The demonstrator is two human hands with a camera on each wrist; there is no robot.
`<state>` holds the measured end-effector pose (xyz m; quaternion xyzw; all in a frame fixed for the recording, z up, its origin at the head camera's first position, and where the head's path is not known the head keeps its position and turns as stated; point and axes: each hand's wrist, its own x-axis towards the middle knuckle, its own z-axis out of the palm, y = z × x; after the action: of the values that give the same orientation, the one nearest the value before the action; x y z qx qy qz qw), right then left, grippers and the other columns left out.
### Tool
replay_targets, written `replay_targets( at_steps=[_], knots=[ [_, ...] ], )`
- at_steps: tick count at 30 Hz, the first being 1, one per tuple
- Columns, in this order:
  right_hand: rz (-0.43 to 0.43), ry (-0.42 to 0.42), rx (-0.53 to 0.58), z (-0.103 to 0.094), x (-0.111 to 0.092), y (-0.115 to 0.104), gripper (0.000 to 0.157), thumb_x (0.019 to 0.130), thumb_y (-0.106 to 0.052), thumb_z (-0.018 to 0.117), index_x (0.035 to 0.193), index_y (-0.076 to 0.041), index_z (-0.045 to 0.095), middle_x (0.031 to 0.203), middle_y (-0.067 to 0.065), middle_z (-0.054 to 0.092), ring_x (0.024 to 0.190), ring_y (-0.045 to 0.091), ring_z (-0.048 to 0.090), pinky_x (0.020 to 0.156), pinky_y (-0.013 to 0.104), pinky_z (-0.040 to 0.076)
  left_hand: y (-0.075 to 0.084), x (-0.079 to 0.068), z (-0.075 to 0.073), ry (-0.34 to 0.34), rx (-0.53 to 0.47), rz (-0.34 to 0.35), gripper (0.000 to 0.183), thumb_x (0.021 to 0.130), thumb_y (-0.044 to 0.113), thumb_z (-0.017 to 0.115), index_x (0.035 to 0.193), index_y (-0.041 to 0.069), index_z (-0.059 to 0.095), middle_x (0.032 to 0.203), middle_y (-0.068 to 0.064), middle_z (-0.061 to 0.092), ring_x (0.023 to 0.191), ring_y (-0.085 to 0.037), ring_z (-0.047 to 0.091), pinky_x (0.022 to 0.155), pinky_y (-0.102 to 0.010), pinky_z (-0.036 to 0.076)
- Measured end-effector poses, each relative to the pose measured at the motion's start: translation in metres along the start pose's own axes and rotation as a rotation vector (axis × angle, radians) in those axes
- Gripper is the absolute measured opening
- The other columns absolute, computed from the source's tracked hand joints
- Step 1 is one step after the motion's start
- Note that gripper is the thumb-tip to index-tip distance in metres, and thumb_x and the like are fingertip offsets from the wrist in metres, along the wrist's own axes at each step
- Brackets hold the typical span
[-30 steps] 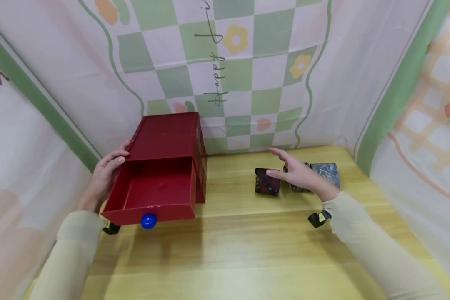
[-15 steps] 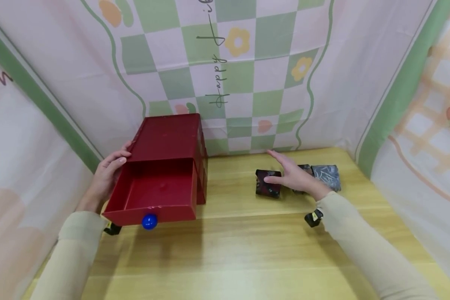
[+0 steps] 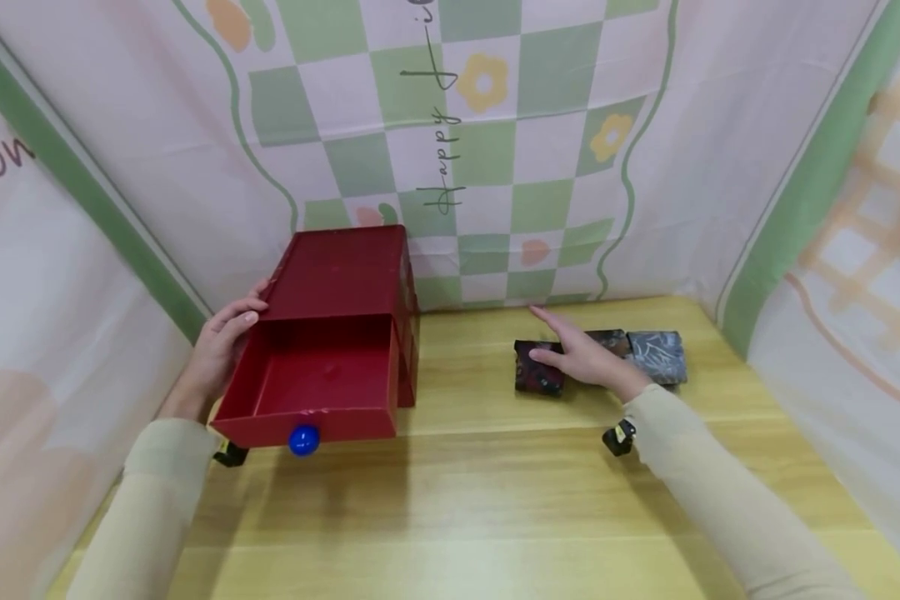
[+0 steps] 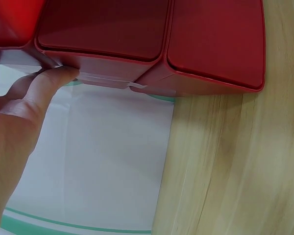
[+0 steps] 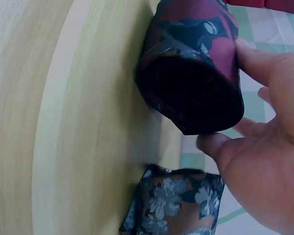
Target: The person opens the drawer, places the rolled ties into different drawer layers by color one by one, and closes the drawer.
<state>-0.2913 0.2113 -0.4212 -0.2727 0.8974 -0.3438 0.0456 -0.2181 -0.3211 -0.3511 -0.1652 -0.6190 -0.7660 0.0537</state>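
On the left stands a red drawer unit (image 3: 345, 275) with its top drawer (image 3: 322, 379) pulled out, showing a bare floor. A blue knob (image 3: 303, 440) sits on the drawer's front. My left hand (image 3: 213, 354) rests against the unit's left side, fingertips at the top edge. My right hand (image 3: 588, 354) reaches over a maroon patterned cloth roll (image 3: 538, 375), its thumb over the roll in the head view and its index finger extended. In the right wrist view, the thumb (image 5: 262, 63) is right at the roll's side, and the roll's hollow dark end faces the camera.
Right of the maroon roll lie a dark floral cloth roll (image 5: 171, 200), partly behind my hand, and a grey patterned one (image 3: 658, 357). All rest on a wooden table (image 3: 480, 500). Printed fabric curtains (image 3: 480, 167) stand behind and on both sides.
My right hand has moved left and lower, from above the rolls to close around the maroon one. The left hand keeps its place on the drawer unit.
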Motion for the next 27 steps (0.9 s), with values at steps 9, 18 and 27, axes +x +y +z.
replay_targets(
  at_steps=[9, 18, 27],
  knots=[
    [0.116, -0.037, 0.063, 0.008, 0.005, -0.005, 0.089, 0.099, -0.027, 0.069, 0.162, -0.006, 0.011, 0.166, 0.024, 0.012, 0.150, 0.045, 0.014, 0.116, 0.063, 0.019, 0.000, -0.004, -0.001, 0.008, -0.001, -0.014, 0.026, 0.107, 0.010, 0.048, 0.109, 0.016, 0.074, 0.166, -0.003, 0.029, 0.155, -0.023, 0.010, 0.100, -0.021, 0.046],
    [0.115, -0.087, 0.081, 0.021, 0.008, -0.013, 0.090, 0.097, -0.031, 0.072, 0.161, -0.004, 0.016, 0.164, 0.024, 0.020, 0.149, 0.044, 0.020, 0.116, 0.060, 0.022, -0.001, -0.002, 0.000, 0.002, -0.018, 0.007, 0.026, 0.107, 0.008, 0.049, 0.109, 0.014, 0.074, 0.164, -0.003, 0.033, 0.155, -0.024, 0.011, 0.102, -0.021, 0.044],
    [0.165, -0.094, 0.053, 0.021, 0.006, -0.010, 0.081, 0.098, -0.039, 0.069, 0.158, -0.003, 0.029, 0.162, 0.021, 0.030, 0.147, 0.043, 0.026, 0.115, 0.059, 0.026, 0.000, -0.003, 0.001, 0.004, -0.008, -0.012, 0.025, 0.107, 0.010, 0.049, 0.110, 0.015, 0.074, 0.165, -0.003, 0.031, 0.155, -0.024, 0.012, 0.101, -0.022, 0.045]
  ],
)
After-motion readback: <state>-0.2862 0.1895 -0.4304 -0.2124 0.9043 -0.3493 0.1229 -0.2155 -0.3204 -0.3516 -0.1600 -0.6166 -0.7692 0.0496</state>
